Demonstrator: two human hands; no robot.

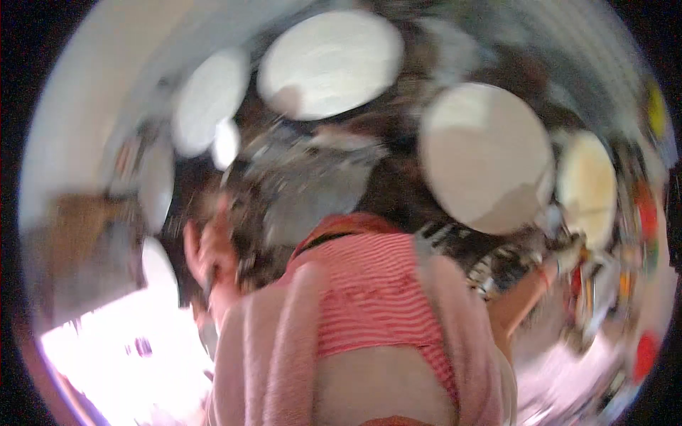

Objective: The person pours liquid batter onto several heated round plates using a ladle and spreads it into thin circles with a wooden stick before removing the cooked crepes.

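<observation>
Motion blur smears the whole head view. My left hand is raised at the left, its fingers stretched and apart; I make out nothing in it. Just beyond the fingertips is a small white oval, beside a larger pale disc. On the right, my right arm reaches out to my right hand, which is close to the lower edge of a cream disc. Its fingers are too smeared to read. A big white round disc lies between that arm and the middle, with a shadow across it.
Another large white disc lies at the far middle. A grey sheet-like patch is ahead of my body on dark, cluttered ground. A brown box-like shape stands at the left, above a glaring bright opening. Blurred colourful items crowd the right.
</observation>
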